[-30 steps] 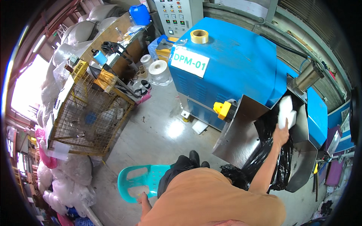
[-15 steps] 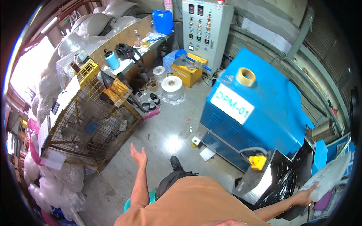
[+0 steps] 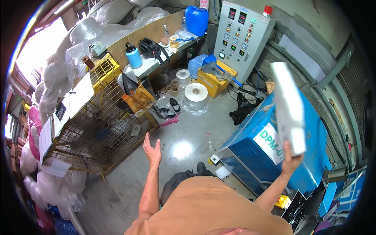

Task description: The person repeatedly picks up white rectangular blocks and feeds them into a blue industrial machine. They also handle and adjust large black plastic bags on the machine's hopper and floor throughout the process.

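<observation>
My right hand (image 3: 290,159) grips the lower end of a flat white stack of plastic sheets (image 3: 290,105), raised upright in front of the blue machine (image 3: 250,149). My left hand (image 3: 152,149) is held out open over the grey concrete floor, palm up, fingers spread, touching nothing. It hovers near the corner of a wire mesh cage (image 3: 98,129). My orange shirt fills the lower middle of the view.
A grey control cabinet (image 3: 243,35) stands at the back. Rolls of clear film (image 3: 195,96) and a yellow box (image 3: 215,80) lie on the floor. A cluttered workbench (image 3: 156,58), a blue jerrycan (image 3: 196,19) and bagged plastic (image 3: 62,58) line the left.
My right hand has lifted the white stack out of the machine's black-bagged outlet and raised it high. My view has swung left and up. My left hand stays open and has risen.
</observation>
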`<control>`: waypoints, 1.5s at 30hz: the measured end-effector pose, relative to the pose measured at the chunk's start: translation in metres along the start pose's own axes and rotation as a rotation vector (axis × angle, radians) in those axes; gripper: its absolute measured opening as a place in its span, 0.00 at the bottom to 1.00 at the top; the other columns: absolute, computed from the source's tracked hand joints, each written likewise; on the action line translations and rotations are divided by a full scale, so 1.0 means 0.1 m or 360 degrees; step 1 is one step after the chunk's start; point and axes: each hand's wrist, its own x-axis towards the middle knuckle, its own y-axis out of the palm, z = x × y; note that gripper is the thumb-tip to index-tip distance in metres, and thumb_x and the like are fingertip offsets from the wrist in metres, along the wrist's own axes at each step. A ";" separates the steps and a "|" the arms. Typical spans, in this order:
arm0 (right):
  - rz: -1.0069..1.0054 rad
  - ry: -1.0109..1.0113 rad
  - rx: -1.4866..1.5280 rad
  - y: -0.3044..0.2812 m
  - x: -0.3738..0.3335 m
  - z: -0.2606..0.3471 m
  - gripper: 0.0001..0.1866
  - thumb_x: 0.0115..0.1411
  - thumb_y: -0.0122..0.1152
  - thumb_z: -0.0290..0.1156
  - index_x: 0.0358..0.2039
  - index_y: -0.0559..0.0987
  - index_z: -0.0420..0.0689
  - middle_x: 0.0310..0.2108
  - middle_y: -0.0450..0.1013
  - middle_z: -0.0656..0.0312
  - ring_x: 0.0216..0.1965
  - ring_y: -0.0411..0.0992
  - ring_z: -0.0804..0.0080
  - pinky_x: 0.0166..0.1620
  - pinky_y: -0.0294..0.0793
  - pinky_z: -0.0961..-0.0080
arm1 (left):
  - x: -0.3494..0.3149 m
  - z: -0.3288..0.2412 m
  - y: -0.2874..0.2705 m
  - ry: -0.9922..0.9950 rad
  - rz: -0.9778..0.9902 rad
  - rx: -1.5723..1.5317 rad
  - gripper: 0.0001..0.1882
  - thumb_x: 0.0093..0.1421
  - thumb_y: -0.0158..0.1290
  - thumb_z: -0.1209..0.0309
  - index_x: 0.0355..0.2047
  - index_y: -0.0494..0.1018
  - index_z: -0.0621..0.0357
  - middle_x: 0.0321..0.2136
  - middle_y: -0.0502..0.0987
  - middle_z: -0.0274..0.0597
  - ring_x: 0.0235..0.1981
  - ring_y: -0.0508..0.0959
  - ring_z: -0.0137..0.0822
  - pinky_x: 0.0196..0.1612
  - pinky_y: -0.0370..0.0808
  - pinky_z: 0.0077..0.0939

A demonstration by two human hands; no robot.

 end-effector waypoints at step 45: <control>0.0463 0.1189 -0.0852 4.02 4.23 -2.18 0.30 0.48 0.78 0.28 0.55 0.82 0.49 0.44 0.82 0.48 0.49 0.81 0.52 0.51 0.79 0.63 | 6.38 -5.21 9.41 -0.0032 0.1430 -0.1179 0.09 0.61 0.61 0.68 0.35 0.83 0.62 0.30 0.82 0.36 0.32 0.76 0.28 0.38 0.72 0.26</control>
